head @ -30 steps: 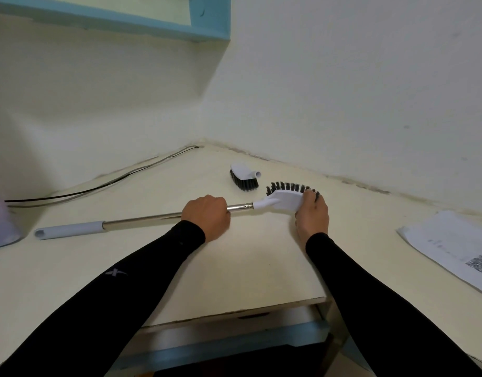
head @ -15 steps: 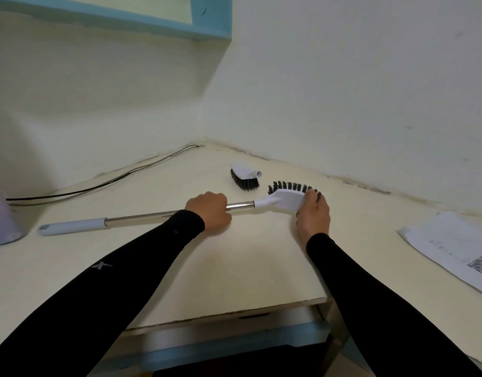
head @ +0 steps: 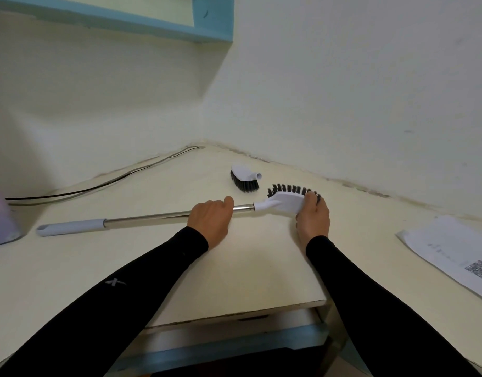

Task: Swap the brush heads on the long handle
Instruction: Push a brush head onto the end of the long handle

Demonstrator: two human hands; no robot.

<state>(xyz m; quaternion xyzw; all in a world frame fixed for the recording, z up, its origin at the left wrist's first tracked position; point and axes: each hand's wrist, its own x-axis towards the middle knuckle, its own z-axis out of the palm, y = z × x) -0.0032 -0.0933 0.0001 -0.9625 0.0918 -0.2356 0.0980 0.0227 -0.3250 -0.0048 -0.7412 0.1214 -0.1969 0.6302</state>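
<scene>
**Both hands set on the brush, head not yet off**

While the right hand [head: 313, 217] curls its fingers [head: 310, 199] over the far end of the mounted brush head [head: 284, 200], closed on the white plastic back with the black bristles pointing away toward the wall, the left hand [head: 211, 217] is wrapped shut around the metal shaft of the long handle [head: 153, 216] a little short of the joint. How hard either hand squeezes cannot be told.

The handle lies flat across the desk [head: 248, 268], its grey grip end toward the left edge, its head end near the middle. The spare brush head [head: 244, 178], smaller, rests bristles-down just behind the mounted one, toward the back corner, its open socket turned right; the two heads are apart.

Judging by looks, the whole tool is light. The steel tube is stiff and smooth, likely slippery under a twisting pull, so a grip close to the joint suits it. The head is rigid plastic; its back is the place to hold, since the bristles give under pressure and offer no purchase. The neck where head meets tube looks like the weakest point if bent sideways.

Pale cream and matte, the desk has a chipped front edge. A dark cable [head: 98, 186] runs along the left wall into the corner, printed paper [head: 452, 251] lies at the right edge, and a blue-edged shelf [head: 153, 25] hangs above.
</scene>
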